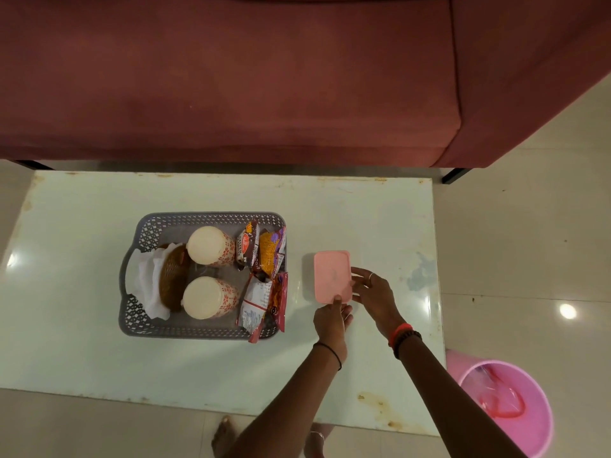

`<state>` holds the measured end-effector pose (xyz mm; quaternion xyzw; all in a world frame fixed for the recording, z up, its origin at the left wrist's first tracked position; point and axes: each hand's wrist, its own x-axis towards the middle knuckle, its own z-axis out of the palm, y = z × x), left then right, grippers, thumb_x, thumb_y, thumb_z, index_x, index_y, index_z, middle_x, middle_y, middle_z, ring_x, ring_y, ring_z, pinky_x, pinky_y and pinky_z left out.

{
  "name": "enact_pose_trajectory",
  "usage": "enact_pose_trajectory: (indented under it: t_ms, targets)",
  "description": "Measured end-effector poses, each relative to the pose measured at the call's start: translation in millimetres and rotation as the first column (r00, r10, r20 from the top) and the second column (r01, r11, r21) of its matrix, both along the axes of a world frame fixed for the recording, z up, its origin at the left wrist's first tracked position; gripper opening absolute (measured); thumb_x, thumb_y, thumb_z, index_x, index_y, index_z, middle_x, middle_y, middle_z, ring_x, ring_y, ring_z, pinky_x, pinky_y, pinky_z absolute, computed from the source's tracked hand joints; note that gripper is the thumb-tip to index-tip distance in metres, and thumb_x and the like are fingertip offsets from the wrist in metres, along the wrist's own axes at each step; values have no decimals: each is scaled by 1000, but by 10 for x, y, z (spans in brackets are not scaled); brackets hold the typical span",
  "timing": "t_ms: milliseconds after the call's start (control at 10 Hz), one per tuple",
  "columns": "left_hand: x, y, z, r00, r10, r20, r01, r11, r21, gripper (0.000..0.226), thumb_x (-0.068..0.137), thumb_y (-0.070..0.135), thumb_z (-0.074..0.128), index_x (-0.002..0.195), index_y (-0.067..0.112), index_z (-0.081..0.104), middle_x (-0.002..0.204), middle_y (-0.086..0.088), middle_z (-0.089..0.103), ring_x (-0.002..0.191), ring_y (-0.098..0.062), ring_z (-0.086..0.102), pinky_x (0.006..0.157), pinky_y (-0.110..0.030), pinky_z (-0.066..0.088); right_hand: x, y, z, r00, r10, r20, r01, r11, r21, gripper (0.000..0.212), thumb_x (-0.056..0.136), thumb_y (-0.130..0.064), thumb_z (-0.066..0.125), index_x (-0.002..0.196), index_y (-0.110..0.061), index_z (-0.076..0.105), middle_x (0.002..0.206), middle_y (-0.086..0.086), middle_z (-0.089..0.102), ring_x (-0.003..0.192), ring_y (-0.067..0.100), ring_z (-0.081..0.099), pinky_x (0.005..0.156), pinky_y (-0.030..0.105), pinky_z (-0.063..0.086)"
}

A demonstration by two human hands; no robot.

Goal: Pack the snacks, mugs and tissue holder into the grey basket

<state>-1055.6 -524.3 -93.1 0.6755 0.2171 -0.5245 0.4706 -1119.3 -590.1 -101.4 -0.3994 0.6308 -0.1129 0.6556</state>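
The grey basket stands on the table left of centre. Inside it lie a brown woven tissue holder with white tissue, two upturned mugs with red patterns, and several snack packets along its right side. A pink lidded box rests on the table right of the basket. My left hand grips the box's near edge with the thumb on top. My right hand touches the box's right edge with its fingers spread.
The pale glass-topped table has rust stains near its edges. A maroon sofa stands right behind it. A pink bin sits on the tiled floor at the table's near right corner. My bare feet show under the near edge.
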Motion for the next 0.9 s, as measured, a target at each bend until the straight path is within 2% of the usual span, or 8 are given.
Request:
enact_pose_trajectory:
  t_ms: [200, 300, 500, 600, 700, 800, 900]
  targets:
    - [168, 131, 3, 993, 117, 9, -116, 993, -27, 21, 94, 19, 51, 105, 2, 55, 104, -16, 61, 99, -25, 59, 94, -37, 48, 225, 116, 12, 999, 37, 28, -37, 999, 12, 39, 89, 4, 50, 125, -8, 59, 113, 18, 67, 106, 31, 64, 92, 40, 55]
    - [268, 182, -13, 981, 196, 9, -195, 980, -44, 32, 95, 20, 50, 116, -3, 53, 104, -16, 60, 103, -25, 57, 98, -38, 46, 380, 182, 17, 998, 41, 39, -41, 999, 13, 39, 89, 5, 50, 125, -7, 59, 114, 19, 66, 104, 29, 64, 90, 38, 55]
    - [368, 240, -5, 971, 237, 15, -235, 968, -93, 36, 93, 18, 53, 121, -5, 52, 91, -11, 63, 96, -24, 58, 86, -30, 49, 471, 237, 9, 999, 44, 28, -44, 999, 5, 41, 89, 4, 49, 126, -8, 59, 115, 17, 67, 108, 30, 64, 93, 41, 55]
    - [370, 256, 1, 976, 219, 10, -217, 972, -94, 39, 93, 19, 53, 125, -4, 51, 107, -17, 63, 107, -27, 58, 92, -34, 48, 447, 261, 19, 997, 79, 7, -79, 997, 4, 40, 90, 1, 49, 127, -9, 58, 115, 15, 68, 106, 29, 65, 95, 40, 54]
    - [379, 264, -8, 989, 142, 37, -139, 988, -72, 40, 94, 23, 51, 127, -1, 49, 126, -19, 57, 119, -30, 54, 97, -37, 45, 405, 284, 25, 986, 141, -93, -146, 988, -51, 34, 94, -8, 49, 126, -10, 59, 120, 12, 66, 107, 27, 64, 102, 36, 48]
    - [362, 314, -28, 996, 22, 91, -21, 1000, -11, 39, 96, 27, 46, 123, -1, 51, 127, -18, 56, 118, -30, 55, 97, -37, 45, 367, 385, 43, 963, 197, -185, -220, 969, -116, 33, 95, -12, 48, 127, -10, 58, 127, 9, 63, 115, 23, 60, 103, 24, 41]
    - [319, 491, 24, 967, -160, 197, 146, 986, 86, 38, 99, 25, 38, 120, -3, 52, 127, -22, 56, 118, -34, 53, 105, -43, 42, 330, 622, 82, 935, 212, -283, -264, 952, -157, 36, 96, -13, 47, 130, -5, 54, 135, 11, 58, 122, 23, 55, 104, 26, 38]
